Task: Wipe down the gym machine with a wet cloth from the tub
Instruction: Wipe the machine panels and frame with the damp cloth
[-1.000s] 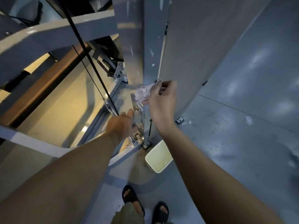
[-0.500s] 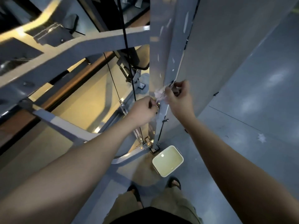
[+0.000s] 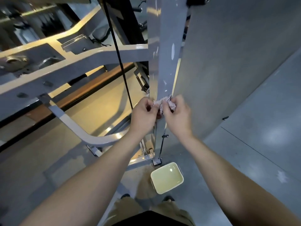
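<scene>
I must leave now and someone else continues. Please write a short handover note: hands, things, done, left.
Left hand: pinches the crumpled pale pink cloth.
Right hand: grips the same cloth, pressed on the grey metal upright post.
Cream rectangular plastic tub: on the floor by the post's foot, holding liquid.
Done: cloth out of the tub, at the post.
Left: wiping the post; the part already wiped cannot be told.

— What's different from a second ago?
— The left hand (image 3: 143, 115). It was low by the frame, off the cloth (image 3: 164, 103). It has come up and now pinches the cloth's left end.
— And the cloth?
— Bunched between both hands now, against the post (image 3: 166, 62).
</scene>
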{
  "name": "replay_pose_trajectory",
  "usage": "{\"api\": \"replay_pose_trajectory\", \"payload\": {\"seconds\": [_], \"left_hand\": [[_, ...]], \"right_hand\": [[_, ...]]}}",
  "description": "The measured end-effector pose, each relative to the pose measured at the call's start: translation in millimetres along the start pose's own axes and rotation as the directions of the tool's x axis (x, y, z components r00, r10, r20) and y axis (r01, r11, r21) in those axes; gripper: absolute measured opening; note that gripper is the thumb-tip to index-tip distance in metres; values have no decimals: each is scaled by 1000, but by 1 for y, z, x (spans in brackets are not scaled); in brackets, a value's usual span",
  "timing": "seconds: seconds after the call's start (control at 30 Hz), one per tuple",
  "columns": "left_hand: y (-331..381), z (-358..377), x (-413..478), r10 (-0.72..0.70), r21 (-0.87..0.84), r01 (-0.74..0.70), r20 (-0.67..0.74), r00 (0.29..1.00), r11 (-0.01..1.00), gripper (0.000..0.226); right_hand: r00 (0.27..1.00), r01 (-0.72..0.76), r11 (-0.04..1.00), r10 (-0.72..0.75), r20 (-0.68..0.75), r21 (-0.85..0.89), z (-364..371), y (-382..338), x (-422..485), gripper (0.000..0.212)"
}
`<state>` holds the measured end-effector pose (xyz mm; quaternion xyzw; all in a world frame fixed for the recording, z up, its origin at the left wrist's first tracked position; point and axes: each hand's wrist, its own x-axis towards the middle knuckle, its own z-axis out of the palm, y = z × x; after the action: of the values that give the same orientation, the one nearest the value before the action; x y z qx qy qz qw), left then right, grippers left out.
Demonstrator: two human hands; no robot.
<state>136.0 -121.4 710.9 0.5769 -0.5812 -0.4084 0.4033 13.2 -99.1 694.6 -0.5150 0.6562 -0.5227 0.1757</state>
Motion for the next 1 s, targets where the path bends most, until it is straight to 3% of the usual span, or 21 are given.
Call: {"api": "replay_pose_trajectory", "payload": {"seconds": [0.13, 0.23, 0.4, 0.53, 0.63, 0.77, 0.93, 1.0], "left_hand": [[25, -2, -3, 105, -25, -108, -82, 991, 994, 19], [28, -4, -2, 118, 29, -117, -50, 992, 993, 20], [27, -15, 0, 5, 52, -8, 49, 999, 999, 20], [44, -39, 7, 63, 63, -65, 37, 997, 996, 14], [53, -58, 12, 132, 109, -138, 56, 990, 984, 4], [53, -75, 15, 150, 151, -166, 114, 982, 974, 10], [45, -73, 22, 124, 166, -163, 224, 967, 973, 6], [43, -67, 20, 174, 151, -218, 262, 949, 964, 10]], "right_hand": [[992, 109, 992, -104, -70, 66, -10, -19, 19, 32], [975, 206, 978, -205, -83, 8, -9, -13, 17, 34], [998, 53, 998, -53, 20, -41, -12, -7, 14, 28], [954, 278, 953, -289, -78, -120, -21, -46, 25, 11], [895, 404, 893, -431, -116, -198, -9, -43, 31, 10], [926, 355, 912, -373, -55, -206, 1, -22, 17, 27], [892, 348, 891, -410, -190, -293, -8, -56, 27, 7], [909, 320, 887, -387, -155, -334, -5, -44, 24, 14]]}}
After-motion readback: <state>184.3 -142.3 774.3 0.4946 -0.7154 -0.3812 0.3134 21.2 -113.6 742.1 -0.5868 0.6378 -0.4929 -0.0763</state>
